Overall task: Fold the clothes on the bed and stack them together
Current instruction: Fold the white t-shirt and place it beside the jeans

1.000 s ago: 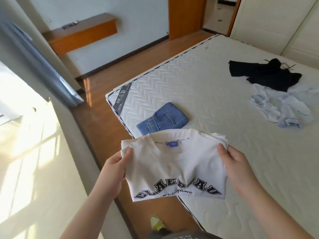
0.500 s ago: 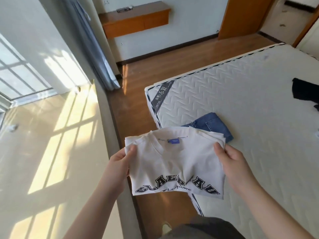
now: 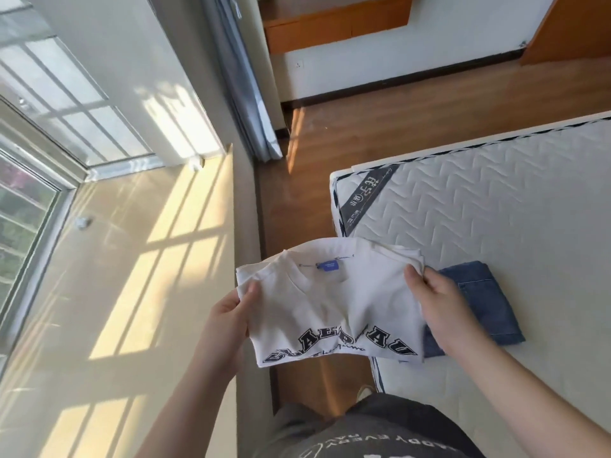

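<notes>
The grip is two-handed: the left hand point(image 3: 228, 317) and right hand point(image 3: 439, 309) each pinch a side edge of the folded white T-shirt point(image 3: 330, 302) (collar away from the person), held in the air above the bed's point(image 3: 512, 233) near corner, partly over the folded jeans point(image 3: 486, 309) lying there.

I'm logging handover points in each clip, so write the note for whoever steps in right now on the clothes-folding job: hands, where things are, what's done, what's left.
Left hand: grips the left edge of the folded white T-shirt.
Right hand: grips its right edge.
The shirt is held in the air over the near corner of the mattress, partly over the floor.
Folded jeans lie flat on the mattress, just beyond the right hand.
Done: jeans and shirt both look folded.
Left: probably set the shirt on the jeans to stack them. No other clothes show in this view, so check the rest of the bed.
</notes>
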A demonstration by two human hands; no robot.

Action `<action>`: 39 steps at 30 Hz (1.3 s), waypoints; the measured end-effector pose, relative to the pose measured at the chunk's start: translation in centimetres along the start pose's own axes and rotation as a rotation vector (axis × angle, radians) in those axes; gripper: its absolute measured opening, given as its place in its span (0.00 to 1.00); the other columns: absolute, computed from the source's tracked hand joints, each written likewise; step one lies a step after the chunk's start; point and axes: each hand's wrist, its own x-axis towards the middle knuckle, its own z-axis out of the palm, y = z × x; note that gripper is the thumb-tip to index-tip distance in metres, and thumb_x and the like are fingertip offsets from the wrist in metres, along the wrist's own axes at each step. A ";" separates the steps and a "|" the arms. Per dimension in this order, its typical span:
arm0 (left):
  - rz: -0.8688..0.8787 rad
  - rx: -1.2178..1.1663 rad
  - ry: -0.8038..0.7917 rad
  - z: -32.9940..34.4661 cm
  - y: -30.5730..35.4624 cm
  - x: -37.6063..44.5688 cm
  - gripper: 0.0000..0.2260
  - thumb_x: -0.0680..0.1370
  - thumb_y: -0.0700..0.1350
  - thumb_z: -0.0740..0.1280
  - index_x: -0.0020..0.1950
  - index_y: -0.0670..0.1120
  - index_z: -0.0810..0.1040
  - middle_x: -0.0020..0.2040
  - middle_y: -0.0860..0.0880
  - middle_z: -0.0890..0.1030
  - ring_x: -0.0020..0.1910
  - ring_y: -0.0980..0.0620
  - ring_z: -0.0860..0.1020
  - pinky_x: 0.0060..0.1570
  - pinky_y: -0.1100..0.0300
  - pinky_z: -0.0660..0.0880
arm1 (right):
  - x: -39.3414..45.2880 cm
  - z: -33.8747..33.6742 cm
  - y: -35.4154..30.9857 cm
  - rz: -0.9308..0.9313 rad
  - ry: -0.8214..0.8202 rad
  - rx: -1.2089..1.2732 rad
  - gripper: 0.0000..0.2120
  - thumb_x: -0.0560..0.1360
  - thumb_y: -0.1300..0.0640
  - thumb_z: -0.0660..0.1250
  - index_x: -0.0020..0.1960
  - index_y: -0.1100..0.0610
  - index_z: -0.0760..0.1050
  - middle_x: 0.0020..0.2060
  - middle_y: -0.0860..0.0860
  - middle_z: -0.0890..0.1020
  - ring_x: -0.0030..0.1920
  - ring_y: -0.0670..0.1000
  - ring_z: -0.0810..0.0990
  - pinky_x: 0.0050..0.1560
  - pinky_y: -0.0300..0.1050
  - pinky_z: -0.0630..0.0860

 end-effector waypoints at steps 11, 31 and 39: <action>0.038 -0.096 0.146 -5.5 4.9 10.4 0.17 0.75 0.61 0.69 0.52 0.49 0.85 0.47 0.47 0.85 0.42 0.51 0.80 0.41 0.57 0.75 | 13.9 8.4 -6.6 -0.080 -0.164 -0.078 0.23 0.71 0.33 0.62 0.46 0.53 0.78 0.37 0.56 0.82 0.39 0.48 0.77 0.47 0.53 0.74; 0.177 -0.017 -0.023 -14.3 18.9 38.0 0.18 0.77 0.60 0.66 0.53 0.47 0.83 0.49 0.45 0.85 0.43 0.51 0.81 0.39 0.63 0.75 | 35.4 21.8 -17.5 -0.058 -0.025 0.093 0.19 0.79 0.46 0.62 0.52 0.63 0.78 0.43 0.56 0.82 0.46 0.50 0.75 0.49 0.48 0.68; 0.123 -0.022 -0.058 -11.0 23.8 50.4 0.16 0.76 0.58 0.67 0.53 0.48 0.84 0.51 0.45 0.85 0.47 0.50 0.83 0.43 0.59 0.78 | 46.6 22.5 -19.4 -0.061 0.045 0.072 0.18 0.81 0.50 0.61 0.34 0.42 0.79 0.27 0.40 0.67 0.30 0.40 0.63 0.30 0.33 0.61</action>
